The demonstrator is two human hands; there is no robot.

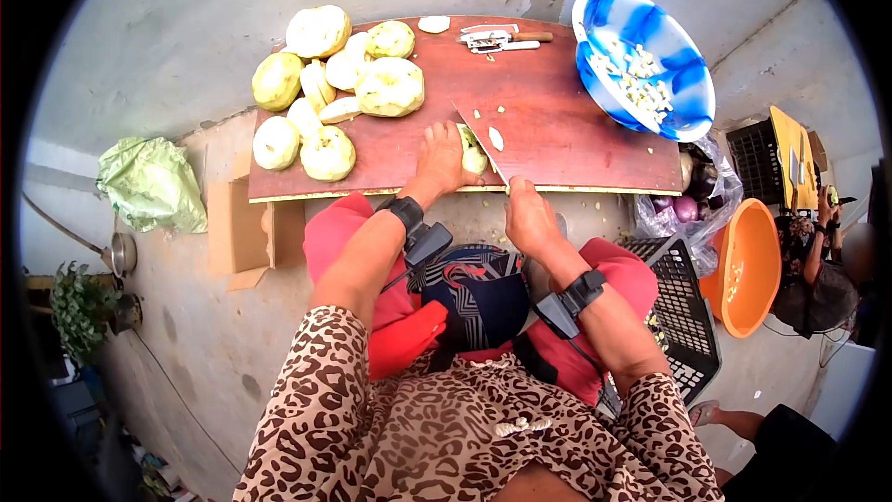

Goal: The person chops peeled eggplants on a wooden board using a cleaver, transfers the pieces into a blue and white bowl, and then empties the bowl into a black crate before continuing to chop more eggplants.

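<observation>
My left hand [439, 160] presses a piece of peeled eggplant [474, 154] onto the reddish-brown board [557, 163] near its front edge. In my right hand [531, 218] is the handle of a knife [478, 138], its long blade slanting away to the left just beside that piece. A thin pale slice [496, 138] and small bits lie to the right of the blade. Several peeled round eggplants [390, 87], some whole and some cut, are grouped on the left of the board. My right fingers partly hide the knife's handle.
A blue-and-white basin [595, 14] with diced pieces stands at the back right. Peelers [492, 38] lie at the board's far edge. A black crate [683, 316], an orange basin [764, 270] and a bag of purple eggplants [688, 209] are at right, near another person [822, 284].
</observation>
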